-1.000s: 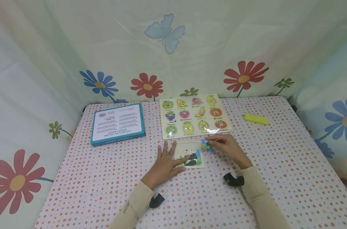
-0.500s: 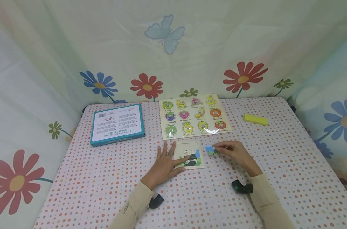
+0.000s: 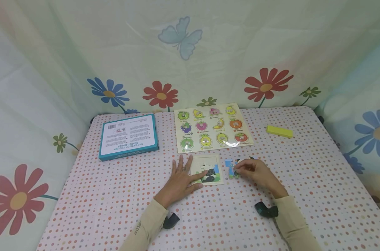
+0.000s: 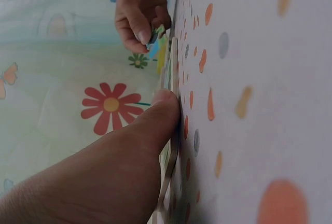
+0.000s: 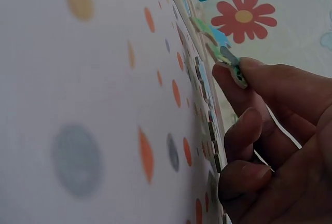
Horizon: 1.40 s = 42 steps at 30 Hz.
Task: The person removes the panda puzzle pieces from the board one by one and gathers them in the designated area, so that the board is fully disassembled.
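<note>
We have the left hand (image 3: 178,183) splayed straight, one finger across the square pale-wood puzzle tray (image 3: 221,178) on the white tabletop with coloured dots (image 3: 114,209); likely a brace against sliding. Right hand (image 3: 255,171) pinches a thin green-and-dark printed jigsaw piece (image 5: 238,76), thumb against finger, tilted; edge grip probably leaves us the print to read. Loose blue-and-green jigsaw pieces (image 3: 229,163) lie just right of the tray, presumably for short reach. Cream fruit-picture board (image 3: 213,128) sits behind, we'd guess for working room.
</note>
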### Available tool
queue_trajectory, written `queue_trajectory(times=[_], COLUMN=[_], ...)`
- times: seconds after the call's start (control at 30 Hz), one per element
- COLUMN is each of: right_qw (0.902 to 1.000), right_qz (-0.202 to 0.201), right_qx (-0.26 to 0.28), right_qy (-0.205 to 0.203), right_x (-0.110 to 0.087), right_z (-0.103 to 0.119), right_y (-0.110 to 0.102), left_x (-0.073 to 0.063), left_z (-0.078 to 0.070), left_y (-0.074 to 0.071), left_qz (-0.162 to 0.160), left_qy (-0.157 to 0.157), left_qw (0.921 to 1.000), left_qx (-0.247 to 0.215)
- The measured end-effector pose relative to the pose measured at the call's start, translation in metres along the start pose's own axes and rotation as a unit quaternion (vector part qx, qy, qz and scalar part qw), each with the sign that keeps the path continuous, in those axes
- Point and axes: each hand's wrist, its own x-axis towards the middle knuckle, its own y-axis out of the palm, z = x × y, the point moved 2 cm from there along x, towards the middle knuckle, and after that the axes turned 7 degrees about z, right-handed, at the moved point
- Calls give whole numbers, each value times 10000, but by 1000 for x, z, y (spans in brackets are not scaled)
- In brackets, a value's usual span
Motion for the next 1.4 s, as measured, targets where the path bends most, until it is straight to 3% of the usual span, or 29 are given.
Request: queue_trajectory(times=[0.2, 0.57, 1.2, 1.4], right_qw=[9992, 9961, 9950, 9947], right_qz=[-48, -268, -380, -411], right_qx=[-373, -831, -916, -926], right_qy=[167, -160, -129, -157], right_x=[0, 3, 5, 5], right_z=[3, 2, 1, 1], right_y=[4, 9, 11, 10], left_x=[0, 0, 0, 0], left_z=[0, 0, 0, 0], left_y=[0, 1, 0, -1], left_qz=[-1, -58, -172, -74], left_qy=[11, 43, 123, 53], left_qw=[10000, 10000, 9998, 9999], left_qx=[-10, -23, -60, -56])
